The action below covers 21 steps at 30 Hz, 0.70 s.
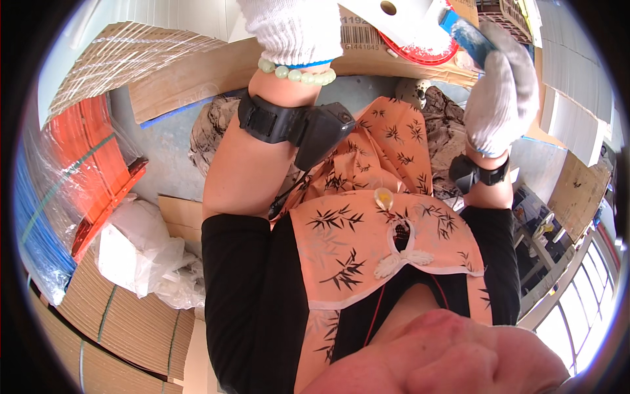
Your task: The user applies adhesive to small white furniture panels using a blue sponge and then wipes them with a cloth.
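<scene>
My right hand [502, 98], in a white knit glove, is closed around a flat blue tool [469, 38] with white smears on it; its exact kind does not show. Just left of the tool is a round red dish [401, 56] holding white material. A white flat piece [405, 21] with a round hole reaches over the dish from the top edge. My left hand [292, 29], also gloved in white, is at the top, left of that piece. The top edge cuts off its fingers, so what they touch is hidden.
A cardboard box [361, 38] with a printed label lies beneath the dish. White stacked sheets [574, 65] rise at the right. On the left stand wrapped orange panels [85, 157], crumpled clear plastic [144, 246] and bundled cardboard [125, 322]. A red plastic crate [505, 14] sits at the top right.
</scene>
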Motion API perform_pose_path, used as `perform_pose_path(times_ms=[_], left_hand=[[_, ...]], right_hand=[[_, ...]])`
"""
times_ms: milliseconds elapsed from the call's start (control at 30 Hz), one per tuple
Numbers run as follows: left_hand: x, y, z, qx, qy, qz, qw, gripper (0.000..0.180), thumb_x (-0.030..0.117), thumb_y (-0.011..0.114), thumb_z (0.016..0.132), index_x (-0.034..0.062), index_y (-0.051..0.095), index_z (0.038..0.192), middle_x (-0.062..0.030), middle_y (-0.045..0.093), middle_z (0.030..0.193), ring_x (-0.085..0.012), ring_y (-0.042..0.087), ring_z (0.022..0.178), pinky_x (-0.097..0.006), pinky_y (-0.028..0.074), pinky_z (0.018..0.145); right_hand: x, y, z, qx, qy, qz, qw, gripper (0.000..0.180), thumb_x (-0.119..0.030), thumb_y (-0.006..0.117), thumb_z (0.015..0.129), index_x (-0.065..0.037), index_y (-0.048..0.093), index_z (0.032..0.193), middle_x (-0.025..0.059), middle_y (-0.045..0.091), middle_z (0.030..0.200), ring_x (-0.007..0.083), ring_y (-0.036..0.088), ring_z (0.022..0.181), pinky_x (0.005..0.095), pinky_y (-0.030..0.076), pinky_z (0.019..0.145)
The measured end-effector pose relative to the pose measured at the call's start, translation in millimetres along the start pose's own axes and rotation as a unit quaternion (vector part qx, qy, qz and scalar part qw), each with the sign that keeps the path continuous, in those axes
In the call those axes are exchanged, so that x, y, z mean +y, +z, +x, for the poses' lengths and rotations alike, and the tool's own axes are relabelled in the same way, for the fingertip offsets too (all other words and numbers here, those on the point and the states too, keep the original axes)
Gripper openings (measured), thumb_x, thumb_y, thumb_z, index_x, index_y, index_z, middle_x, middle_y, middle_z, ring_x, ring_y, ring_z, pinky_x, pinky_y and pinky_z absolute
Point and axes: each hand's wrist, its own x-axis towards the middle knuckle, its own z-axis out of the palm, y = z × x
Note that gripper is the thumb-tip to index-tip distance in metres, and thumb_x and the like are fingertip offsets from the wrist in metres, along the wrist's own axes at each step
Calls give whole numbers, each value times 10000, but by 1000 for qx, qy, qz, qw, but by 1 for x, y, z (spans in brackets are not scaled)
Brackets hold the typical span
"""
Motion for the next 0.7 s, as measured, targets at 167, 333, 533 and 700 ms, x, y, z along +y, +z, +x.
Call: perform_pose_path(times_ms=[167,333,533,700], left_hand=[[-2,2,1,9,-129,-125,984,402,183,614,1012,-22,523,1346,-125,633,1212,-199,611,1115,-340,507,992],[12,18,7,-80,-167,-192,964,412,239,619,1000,14,528,1333,-103,641,1172,-207,621,1119,-362,519,993],[18,12,9,-155,-270,-160,937,359,225,568,1029,14,518,1314,-100,640,1165,-204,650,1076,-358,562,930],[32,15,7,-285,-207,108,930,452,361,489,1061,-8,495,1323,-126,618,1181,-234,615,1089,-374,519,968]], right_hand=[[40,-8,15,-135,-113,-299,938,275,-181,557,1012,61,682,975,159,722,985,296,699,818,337,552,835],[63,-8,-1,-140,441,339,819,390,-375,551,1034,5,638,1064,98,641,766,275,680,737,352,531,668],[32,9,-21,-167,352,379,839,401,-320,638,973,34,594,1156,127,667,766,244,653,639,314,512,573],[31,4,-40,-195,413,396,796,304,-148,693,948,47,644,1176,113,723,870,187,711,723,283,548,582]])
